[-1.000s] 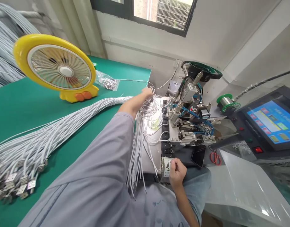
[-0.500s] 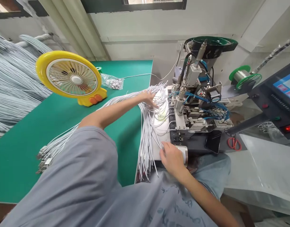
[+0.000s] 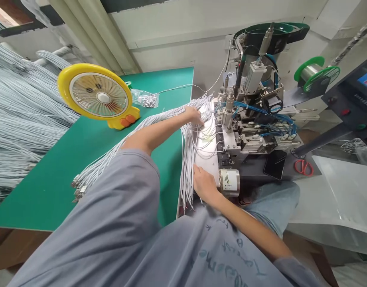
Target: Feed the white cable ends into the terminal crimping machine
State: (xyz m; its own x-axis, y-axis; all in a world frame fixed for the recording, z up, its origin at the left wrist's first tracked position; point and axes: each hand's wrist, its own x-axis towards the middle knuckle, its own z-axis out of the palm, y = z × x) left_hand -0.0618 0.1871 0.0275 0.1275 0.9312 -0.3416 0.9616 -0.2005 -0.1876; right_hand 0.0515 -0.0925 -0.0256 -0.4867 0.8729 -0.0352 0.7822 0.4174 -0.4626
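Observation:
A thick bundle of white cables hangs over the table's edge, with its loose ends toward my lap. At the bundle's upper bend is my left hand, its fingers curled down among the strands; what they pinch is hidden. Lower down, my right hand is closed at the bundle's right side, its fingertips against a white cable. Between the bundle and the machine lies a white plate, crossed by several single cables that run to the machine's black edge rail.
A yellow fan stands on the green table near a plastic bag of small metal parts. Beside my right wrist is a labelled can. A phone and red-handled scissors lie farther right. More cables hang at left.
My left hand has gone from spread fingers to curled ones over the cables. My right hand has moved left, from the plate to the bundle's side. The view has shifted slightly.

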